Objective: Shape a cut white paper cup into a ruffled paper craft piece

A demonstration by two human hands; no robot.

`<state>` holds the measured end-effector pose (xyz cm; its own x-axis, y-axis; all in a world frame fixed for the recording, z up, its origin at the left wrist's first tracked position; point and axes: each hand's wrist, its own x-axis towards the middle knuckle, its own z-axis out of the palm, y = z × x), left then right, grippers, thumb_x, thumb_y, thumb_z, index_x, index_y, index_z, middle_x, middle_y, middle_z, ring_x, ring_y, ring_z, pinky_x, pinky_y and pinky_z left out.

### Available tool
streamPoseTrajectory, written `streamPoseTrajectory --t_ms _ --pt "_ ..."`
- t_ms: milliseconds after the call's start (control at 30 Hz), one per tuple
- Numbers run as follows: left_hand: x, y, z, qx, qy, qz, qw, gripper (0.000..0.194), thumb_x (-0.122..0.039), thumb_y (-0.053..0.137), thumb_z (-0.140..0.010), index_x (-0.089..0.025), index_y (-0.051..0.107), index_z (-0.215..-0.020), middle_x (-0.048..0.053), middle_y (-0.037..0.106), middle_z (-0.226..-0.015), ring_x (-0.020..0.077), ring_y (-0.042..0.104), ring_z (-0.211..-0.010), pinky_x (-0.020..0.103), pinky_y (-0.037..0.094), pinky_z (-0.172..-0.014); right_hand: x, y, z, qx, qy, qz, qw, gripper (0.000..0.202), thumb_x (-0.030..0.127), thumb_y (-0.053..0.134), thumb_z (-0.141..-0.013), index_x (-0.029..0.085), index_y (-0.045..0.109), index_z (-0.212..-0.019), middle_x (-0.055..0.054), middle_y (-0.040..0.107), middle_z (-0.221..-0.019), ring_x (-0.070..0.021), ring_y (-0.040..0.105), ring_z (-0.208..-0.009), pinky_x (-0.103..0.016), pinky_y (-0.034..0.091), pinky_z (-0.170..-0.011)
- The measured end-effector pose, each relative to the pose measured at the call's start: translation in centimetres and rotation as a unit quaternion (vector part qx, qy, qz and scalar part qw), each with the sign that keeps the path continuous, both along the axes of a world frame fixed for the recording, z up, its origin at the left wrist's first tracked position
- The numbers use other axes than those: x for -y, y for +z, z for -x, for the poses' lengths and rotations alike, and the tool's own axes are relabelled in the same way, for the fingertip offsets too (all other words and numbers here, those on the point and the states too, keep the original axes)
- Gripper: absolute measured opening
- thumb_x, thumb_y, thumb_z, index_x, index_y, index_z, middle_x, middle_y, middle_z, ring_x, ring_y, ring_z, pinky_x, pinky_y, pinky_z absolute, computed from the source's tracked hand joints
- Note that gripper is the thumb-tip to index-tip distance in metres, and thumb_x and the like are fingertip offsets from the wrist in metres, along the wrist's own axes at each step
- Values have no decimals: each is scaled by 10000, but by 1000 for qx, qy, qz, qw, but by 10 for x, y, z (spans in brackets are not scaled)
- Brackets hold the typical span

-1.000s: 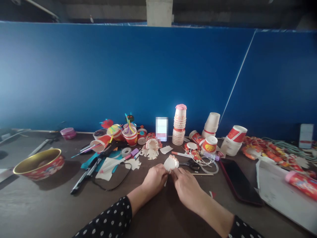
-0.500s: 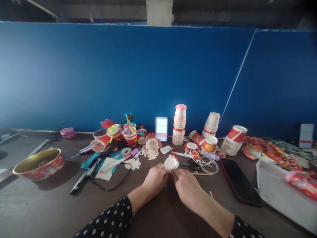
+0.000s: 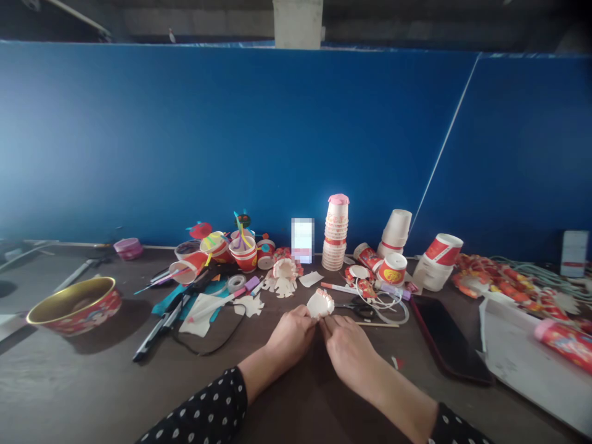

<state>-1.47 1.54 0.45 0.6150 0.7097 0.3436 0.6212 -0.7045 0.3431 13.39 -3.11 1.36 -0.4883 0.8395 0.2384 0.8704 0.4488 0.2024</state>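
Observation:
A small white cut paper cup (image 3: 319, 304) with curled, scalloped edges is held upright just above the dark table, near the middle. My left hand (image 3: 292, 333) pinches its lower left side, fingers closed. From the right, my right hand (image 3: 346, 340) is closed at the cup's near edge, the fingertips partly hidden behind the knuckles. Beyond them lies another cut paper cup (image 3: 283, 279) with its strips spread out. A pair of dark scissors (image 3: 363, 308) rests just right of the held cup, beside a thin wooden stick (image 3: 382, 325).
A tall cup stack (image 3: 335, 240) stands behind the hands. Decorated cups (image 3: 243, 254), a utility knife (image 3: 157, 327) and a gold-lined tub (image 3: 76, 308) are at left. Rightward lie an upturned red cup (image 3: 392, 269), a phone (image 3: 451, 339) and a white sheet (image 3: 531, 361). A blue partition (image 3: 296, 135) closes the back.

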Motion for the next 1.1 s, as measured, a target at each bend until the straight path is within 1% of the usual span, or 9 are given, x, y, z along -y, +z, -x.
streamPoseTrajectory --t_ms 200,367,467,533,600,700,767,867,1100 --pt "0 0 -2 -50 11 -13 999 232 -121 415 -863 -149 644 -841 55 577 -787 144 536 -698 241 454 -676 2 2 0 -1 6 -3 1000 307 32 438 -810 53 561 -1091 -179 632 -1008 -254 583 -948 -380 451 -776" --pt "0 -2 -4 -89 25 -35 995 238 -124 400 -866 -142 637 -885 63 562 -800 156 527 -699 254 457 -661 2 9 -1 -18 -5 36 999 264 39 426 -824 88 602 -1015 -155 644 -1004 -237 583 -974 -361 441 -828" --pt "0 -1 -5 -103 38 -29 993 247 -132 395 -872 -145 640 -902 68 557 -805 161 528 -684 264 454 -654 3 15 -2 -35 -6 54 998 293 30 398 -829 96 595 -1036 -148 640 -1025 -221 586 -974 -335 429 -844" --pt "1 1 -5 -105 46 -17 993 243 -135 402 -871 -152 642 -910 66 556 -814 159 533 -686 261 450 -660 3 17 -4 -53 -9 67 996 320 7 390 -810 97 585 -1047 -136 648 -1005 -206 600 -942 -301 434 -817" --pt "2 5 -6 -101 48 -1 994 224 -142 424 -864 -154 642 -916 65 556 -832 159 541 -705 256 446 -670 1 18 -8 -73 -30 83 993 322 -2 393 -791 107 586 -1024 -113 666 -935 -191 626 -851 -264 444 -732" --pt "2 9 -6 -95 57 22 994 200 -157 458 -856 -158 652 -905 62 563 -846 162 554 -731 250 443 -681 -2 18 -15 -94 -75 86 989 270 46 385 -827 136 603 -958 -87 678 -830 -181 636 -749 -245 427 -634" --pt "1 10 -7 -94 66 31 993 188 -173 482 -855 -169 663 -902 57 571 -848 165 561 -749 246 441 -686 -5 18 -18 -105 -88 79 987 261 80 375 -856 155 619 -914 -79 681 -826 -181 631 -770 -244 416 -636" --pt "-2 9 -9 -95 80 33 992 182 -205 499 -864 -188 678 -892 51 584 -850 168 571 -764 238 437 -680 -7 18 -20 -119 -93 75 986 270 90 377 -863 170 635 -863 -63 682 -835 -177 619 -801 -243 406 -653" --pt "-5 11 -14 -125 131 41 983 312 -281 432 -920 -164 688 -785 62 611 -855 163 589 -759 227 423 -664 -14 14 -24 -149 -93 75 982 265 100 391 -854 182 634 -920 -57 664 -880 -180 594 -850 -253 389 -686"
